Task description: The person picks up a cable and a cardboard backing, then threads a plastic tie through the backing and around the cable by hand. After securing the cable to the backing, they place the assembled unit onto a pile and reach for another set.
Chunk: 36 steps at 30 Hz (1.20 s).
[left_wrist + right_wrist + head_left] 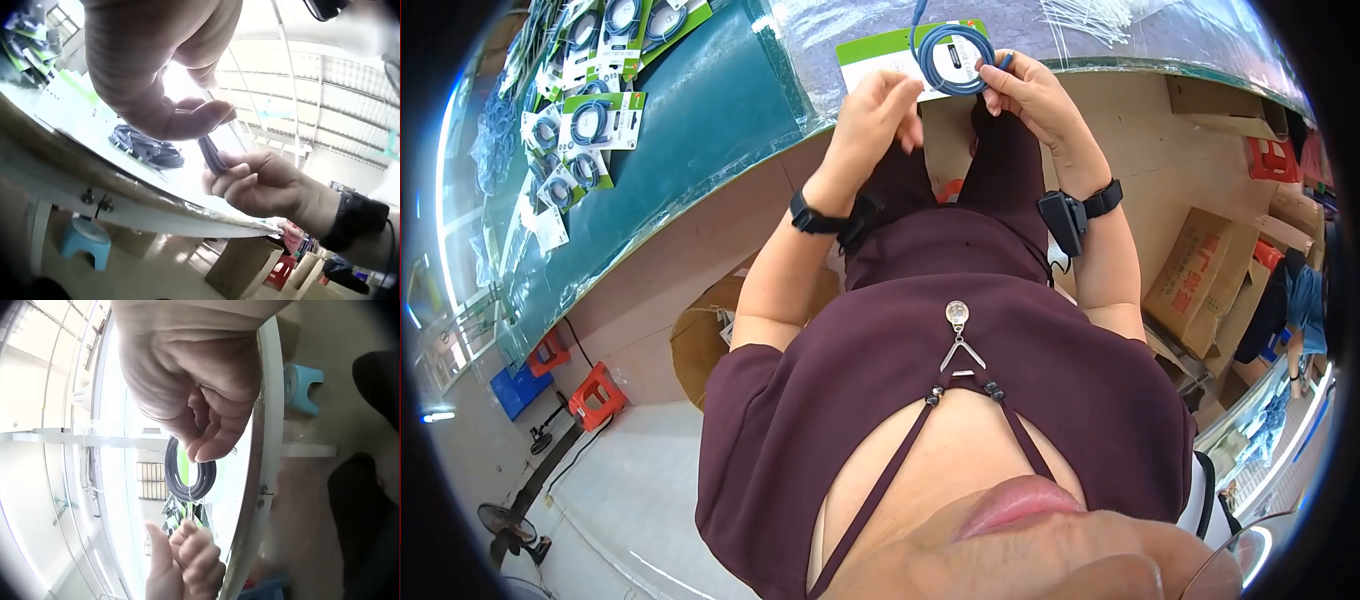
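A blue-grey coiled cable [952, 62] is pinched between thumb and fingers of my right hand [1036, 98]. One cable end sticks out past the right fingertips. A thin pale tie [194, 499] crosses the coil's lower side in the right wrist view. My left hand [882, 108] hovers just beside the coil, fingers bent, its fingertips close to the coil's edge; I cannot tell whether it pinches the tie's end. Behind the coil a green-and-white package card [862, 62] lies at the table edge, partly hidden by the coil and left hand.
Carded coiled cables [590, 120] are heaped on the green tabletop [710, 100] at left. A bundle of thin white ties [1090, 18] lies at the back right. Cardboard boxes [1200, 265] stand on the floor at right, and a blue stool [87, 240] stands below the table.
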Each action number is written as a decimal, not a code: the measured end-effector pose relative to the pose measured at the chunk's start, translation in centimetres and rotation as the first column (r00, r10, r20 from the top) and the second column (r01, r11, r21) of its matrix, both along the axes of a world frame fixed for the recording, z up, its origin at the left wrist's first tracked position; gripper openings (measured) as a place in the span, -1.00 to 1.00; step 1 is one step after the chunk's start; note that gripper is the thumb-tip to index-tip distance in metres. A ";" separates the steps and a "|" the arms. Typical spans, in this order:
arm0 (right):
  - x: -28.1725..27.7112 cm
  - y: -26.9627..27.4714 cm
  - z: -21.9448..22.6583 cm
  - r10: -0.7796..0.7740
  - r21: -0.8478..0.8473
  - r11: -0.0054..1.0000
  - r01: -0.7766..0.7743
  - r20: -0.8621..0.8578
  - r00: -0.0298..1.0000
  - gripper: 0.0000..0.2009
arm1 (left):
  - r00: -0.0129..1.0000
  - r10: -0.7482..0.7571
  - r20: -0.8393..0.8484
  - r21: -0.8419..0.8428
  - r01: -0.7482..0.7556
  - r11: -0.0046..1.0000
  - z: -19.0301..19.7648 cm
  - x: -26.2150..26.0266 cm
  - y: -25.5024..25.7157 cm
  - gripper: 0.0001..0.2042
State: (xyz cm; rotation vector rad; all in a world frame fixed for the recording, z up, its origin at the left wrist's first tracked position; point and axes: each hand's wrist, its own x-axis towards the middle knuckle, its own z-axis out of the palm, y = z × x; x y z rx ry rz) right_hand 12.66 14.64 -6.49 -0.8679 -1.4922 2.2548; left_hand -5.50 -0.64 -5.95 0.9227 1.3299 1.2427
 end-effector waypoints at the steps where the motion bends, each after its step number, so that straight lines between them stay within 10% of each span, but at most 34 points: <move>1: 0.1 0.0 0.0 -0.016 -0.001 1.000 0.016 0.002 1.000 -0.77 | 0.990 -0.069 0.125 -0.112 0.083 0.990 -0.8 0.0 -1.2 -0.62; 4: 0.2 -0.1 -0.2 -0.040 -0.013 0.999 0.040 0.002 0.999 -0.76 | 0.881 0.053 0.471 -0.261 0.082 0.962 -3.7 1.0 -2.0 -0.62; 6: 0.2 -0.2 -0.5 -0.034 -0.015 0.999 0.034 -0.010 0.999 -0.76 | 0.511 0.378 0.772 -0.405 -0.063 0.912 -5.5 2.2 -1.7 -0.66; 10: 0.0 -1.4 -0.3 -0.061 -0.028 0.998 0.060 -0.031 0.998 -0.76 | 0.453 0.514 0.729 -0.422 -0.294 0.858 -6.9 2.1 1.0 -0.69; 23: -0.2 -2.6 -0.2 -0.048 0.146 0.989 0.032 0.106 0.993 -0.67 | 0.607 0.249 0.755 -0.117 -0.249 0.961 -4.6 4.8 0.3 -0.75; 28: -0.5 -3.0 0.4 -0.046 0.322 0.943 -0.082 0.370 0.928 -0.58 | 0.790 0.367 0.491 -0.081 -0.378 0.922 -5.5 5.0 0.8 -0.79; 31: -0.4 -3.9 0.3 -0.387 0.993 0.102 -0.058 0.093 0.917 -0.55 | 0.766 0.430 0.478 -0.097 -0.440 0.893 -5.5 5.9 0.8 -0.81; 36: 0.0 -3.9 -1.0 0.012 0.989 0.071 -0.128 0.128 0.992 -0.57 | 0.750 0.418 0.512 -0.025 -0.474 0.880 -5.5 6.1 0.7 -0.81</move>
